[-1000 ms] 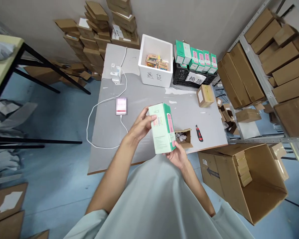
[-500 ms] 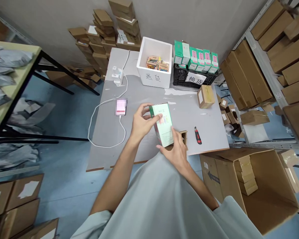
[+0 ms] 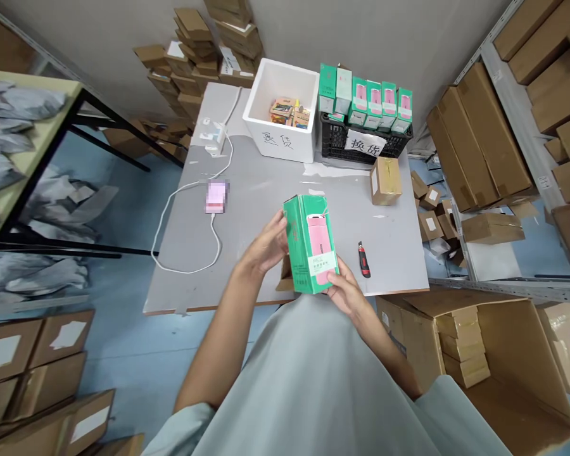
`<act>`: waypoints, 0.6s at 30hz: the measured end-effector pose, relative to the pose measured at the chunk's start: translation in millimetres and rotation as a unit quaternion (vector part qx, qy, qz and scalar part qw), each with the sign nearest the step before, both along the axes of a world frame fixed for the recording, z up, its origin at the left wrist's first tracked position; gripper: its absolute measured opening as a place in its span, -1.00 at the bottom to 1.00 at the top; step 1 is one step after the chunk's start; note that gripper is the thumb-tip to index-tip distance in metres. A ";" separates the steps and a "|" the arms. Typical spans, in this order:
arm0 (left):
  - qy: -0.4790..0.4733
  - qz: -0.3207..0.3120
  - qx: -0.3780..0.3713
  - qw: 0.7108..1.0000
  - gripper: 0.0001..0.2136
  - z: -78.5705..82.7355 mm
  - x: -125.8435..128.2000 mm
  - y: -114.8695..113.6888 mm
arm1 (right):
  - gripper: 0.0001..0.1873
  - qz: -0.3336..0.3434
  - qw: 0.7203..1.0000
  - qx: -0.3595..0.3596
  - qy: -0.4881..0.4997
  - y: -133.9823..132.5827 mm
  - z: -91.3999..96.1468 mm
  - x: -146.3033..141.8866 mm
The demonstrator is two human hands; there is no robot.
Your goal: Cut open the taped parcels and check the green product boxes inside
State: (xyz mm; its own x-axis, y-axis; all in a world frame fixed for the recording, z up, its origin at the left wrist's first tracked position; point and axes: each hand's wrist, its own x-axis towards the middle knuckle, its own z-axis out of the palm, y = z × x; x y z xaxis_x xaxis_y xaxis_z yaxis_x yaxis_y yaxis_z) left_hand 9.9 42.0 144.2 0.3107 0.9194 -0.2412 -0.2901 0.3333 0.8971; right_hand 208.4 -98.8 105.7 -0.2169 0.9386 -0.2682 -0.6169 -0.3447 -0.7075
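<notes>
A green product box [image 3: 298, 244] with a pink bottle-shaped picture on its front is held up over the near part of the table. My right hand [image 3: 346, 289] grips its lower right edge, thumb on the front face. At the box's left side is my left hand [image 3: 266, 246], its fingertips against the edge and partly hidden behind it. A small brown carton [image 3: 285, 278] shows partly behind the green box, near the table's front edge. To the right of my hands lies a red and black utility knife [image 3: 363, 261].
At the back stand a white foam bin [image 3: 280, 140] with small packs and a black crate [image 3: 330, 144] of green boxes. A taped carton [image 3: 386, 182] sits at right, a phone [image 3: 215, 197] on a cable at left. A large open carton [image 3: 517, 354] stands lower right.
The box has been turned, so its green side and pink-picture face show instead of the pale printed side. My left thumb has come off its face. The view has shifted slightly.
</notes>
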 end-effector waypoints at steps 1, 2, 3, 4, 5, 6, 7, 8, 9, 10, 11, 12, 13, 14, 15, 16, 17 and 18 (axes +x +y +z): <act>-0.008 0.001 -0.005 1.000 -0.29 -3.2 6.5 -2.5 | -0.16 0.016 0.999 -0.012 0.027 -2.6 -5.5 2.5; -0.011 0.002 -0.006 1.000 -0.30 -5.3 13.0 -5.2 | -0.20 0.027 0.998 -0.022 0.049 -5.0 -11.2 4.5; -0.010 0.007 -0.006 1.000 -0.31 -6.1 19.1 -7.7 | -0.22 0.036 0.997 -0.030 0.066 -7.2 -16.6 6.5; -0.008 0.016 -0.004 1.000 -0.31 -5.7 24.4 -10.0 | -0.21 0.047 0.995 -0.033 0.078 -8.8 -21.2 8.9; -0.002 0.027 -0.002 1.000 -0.31 -4.3 28.5 -12.0 | -0.18 0.061 0.994 -0.031 0.083 -9.7 -24.8 11.8; 0.006 0.040 0.002 0.999 -0.31 -1.9 31.3 -13.4 | -0.15 0.077 0.994 -0.024 0.079 -9.9 -27.2 15.3; 0.018 0.052 0.008 0.998 -0.33 1.2 32.7 -14.5 | -0.12 0.090 0.994 -0.015 0.066 -9.4 -28.5 19.5; 0.032 0.061 0.015 0.998 -0.34 4.9 32.9 -15.1 | -0.10 0.094 0.995 -0.005 0.043 -8.2 -28.9 24.2; 0.049 0.068 0.024 0.996 -0.36 8.9 32.2 -15.2 | -0.09 0.083 0.997 0.005 0.012 -6.6 -28.4 29.0; 0.069 0.075 0.036 0.994 -0.38 12.9 31.2 -15.0 | -0.08 0.059 0.998 0.015 -0.024 -5.0 -27.3 33.7; 0.090 0.083 0.048 0.991 -0.39 16.8 30.2 -14.6 | -0.07 0.028 0.997 0.025 -0.063 -3.7 -25.4 37.9; 0.113 0.094 0.061 0.987 -0.39 20.2 29.7 -14.0 | -0.06 -0.006 0.994 0.035 -0.102 -2.9 -22.9 41.3; 0.134 0.106 0.074 0.982 -0.38 23.0 30.0 -13.3 | -0.06 -0.039 0.988 0.047 -0.141 -3.0 -19.7 43.6; 0.155 0.119 0.088 0.977 -0.38 25.0 31.4 -12.7 | -0.07 -0.067 0.979 0.063 -0.182 -3.8 -15.7 44.4; 0.172 0.130 0.101 0.971 -0.38 26.4 33.8 -12.3 | -0.09 -0.088 0.967 0.080 -0.224 -5.2 -11.3 43.8; 0.187 0.140 0.114 0.966 -0.37 27.2 37.2 -12.3 | -0.11 -0.105 0.952 0.100 -0.268 -6.9 -6.7 41.6; 0.198 0.148 0.126 0.961 -0.38 27.5 41.3 -12.6 | -0.12 -0.117 0.935 0.120 -0.312 -8.6 -2.2 38.2; 0.206 0.152 0.136 0.957 -0.38 27.7 45.9 -13.4 | -0.12 -0.122 0.917 0.139 -0.355 -10.0 1.5 33.8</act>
